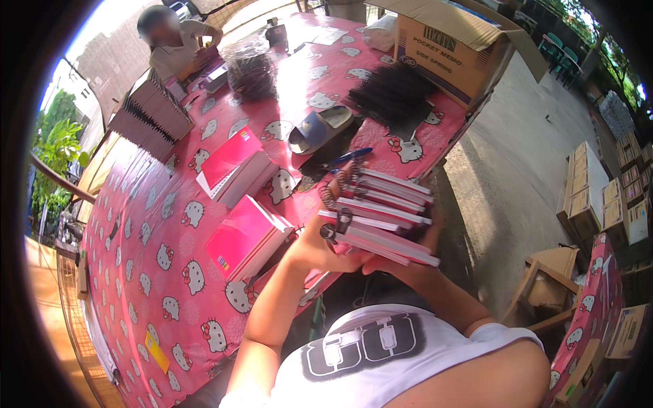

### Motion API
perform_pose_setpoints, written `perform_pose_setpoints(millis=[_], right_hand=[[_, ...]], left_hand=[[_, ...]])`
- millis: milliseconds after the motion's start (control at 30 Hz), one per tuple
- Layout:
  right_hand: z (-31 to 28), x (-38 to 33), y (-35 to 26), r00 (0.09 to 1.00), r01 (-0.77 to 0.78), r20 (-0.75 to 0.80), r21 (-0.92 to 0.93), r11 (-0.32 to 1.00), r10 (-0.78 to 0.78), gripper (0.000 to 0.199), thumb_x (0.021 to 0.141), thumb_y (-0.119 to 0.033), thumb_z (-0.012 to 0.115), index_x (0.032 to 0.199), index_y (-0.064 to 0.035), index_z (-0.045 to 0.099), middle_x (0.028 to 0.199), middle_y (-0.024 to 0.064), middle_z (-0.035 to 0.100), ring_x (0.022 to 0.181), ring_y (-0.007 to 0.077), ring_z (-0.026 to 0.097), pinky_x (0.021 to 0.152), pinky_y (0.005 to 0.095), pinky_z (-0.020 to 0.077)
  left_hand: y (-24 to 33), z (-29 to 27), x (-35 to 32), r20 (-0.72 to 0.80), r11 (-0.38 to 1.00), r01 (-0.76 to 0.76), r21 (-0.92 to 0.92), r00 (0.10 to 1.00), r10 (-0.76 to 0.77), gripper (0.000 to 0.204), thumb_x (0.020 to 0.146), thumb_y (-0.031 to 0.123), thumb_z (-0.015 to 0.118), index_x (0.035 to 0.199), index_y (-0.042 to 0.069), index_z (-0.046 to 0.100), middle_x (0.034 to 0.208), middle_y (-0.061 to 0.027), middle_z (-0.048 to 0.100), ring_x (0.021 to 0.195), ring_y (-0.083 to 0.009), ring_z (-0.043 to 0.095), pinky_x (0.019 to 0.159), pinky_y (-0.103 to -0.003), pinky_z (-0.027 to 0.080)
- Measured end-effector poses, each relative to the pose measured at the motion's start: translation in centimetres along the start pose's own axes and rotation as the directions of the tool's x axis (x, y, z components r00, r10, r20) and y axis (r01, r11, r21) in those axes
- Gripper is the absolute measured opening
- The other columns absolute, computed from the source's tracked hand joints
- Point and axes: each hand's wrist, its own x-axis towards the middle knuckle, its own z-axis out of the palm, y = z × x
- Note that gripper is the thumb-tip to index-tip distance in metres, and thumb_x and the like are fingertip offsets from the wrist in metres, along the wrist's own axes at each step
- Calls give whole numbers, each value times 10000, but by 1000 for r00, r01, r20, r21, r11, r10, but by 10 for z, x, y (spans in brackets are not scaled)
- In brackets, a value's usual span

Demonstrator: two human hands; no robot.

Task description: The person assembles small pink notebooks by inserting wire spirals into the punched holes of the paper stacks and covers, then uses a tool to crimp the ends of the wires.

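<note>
"Notebooks (pixel 386 221) up in both hands, a thick bundle by the edge of the pink-covered table (pixel 173 231), right in front of the white shirt (pixel 408 367)! How's the grip?"

"Closed from both ends! The left hand (pixel 318 243) wraps the side where black coils (pixel 328 198) poke out; the right hand (pixel 409 270) clasps the opposite end, partly hidden by the books."

"Why use two hands?"

"Probably because the books sit loosely, with gaps between them, and a single hand might let some slide. (Whether the bundle's underside touches the table, I can't tell.)"

"And those pink covers on the left?"

"Two piles, the nearer stack (pixel 241 234) and the farther stack (pixel 235 163), close to the left arm, maybe so they're easy to reach. Just past the bundle lies a blue pen (pixel 352 156)!"

"What's that black heap (pixel 391 95) across the table?"

"Too dark to make out, but it sits in front of the cardboard box (pixel 439 68), perhaps kept apart to avoid tangling with the books. Nearby, a blue-grey sandal (pixel 311 132) rests on something dark, possibly as a weight. At the far corner, a co-worker (pixel 178 53) sits behind a tall pile (pixel 151 121)!"
</note>
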Motion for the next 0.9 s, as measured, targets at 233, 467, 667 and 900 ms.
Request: perform_pose_setpoints(millis=[233,467,667,900], right_hand=[[12,-9,57,995,78,-53,-18,997,-79,1372,463,-519,907,1454,43,142,1340,180,383,1246,287,439,1038,430,371],[13,-1,42,975,219,14,-223,950,-221,1398,499,-561,877,1471,32,65,1402,193,320,1302,298,381,1076,434,338],[19,-2,45,988,151,33,-153,977,-148,1406,516,-512,897,1474,28,22,1453,196,271,1318,306,378,1092,438,335],[24,-8,47,982,175,90,-141,974,-164,1339,580,-403,913,1472,25,11,1422,201,312,1321,306,389,1071,435,367]], left_hand=[[-18,4,18,-102,782,111,-613,971,-218,1324,442,163,969,1497,20,181,1435,-125,412,1308,-232,412,1095,-379,324],[-11,-2,28,-186,810,-76,-582,982,-41,1401,427,259,977,1512,8,127,1531,-148,273,1397,-246,290,1137,-398,245],[-9,5,23,-25,680,123,-722,979,-204,1311,477,259,966,1495,-1,183,1508,-150,314,1374,-263,338,1125,-400,277],[-21,3,17,-87,748,77,-659,980,-178,1277,479,233,969,1482,8,211,1424,-145,423,1325,-252,404,1101,-391,320]])
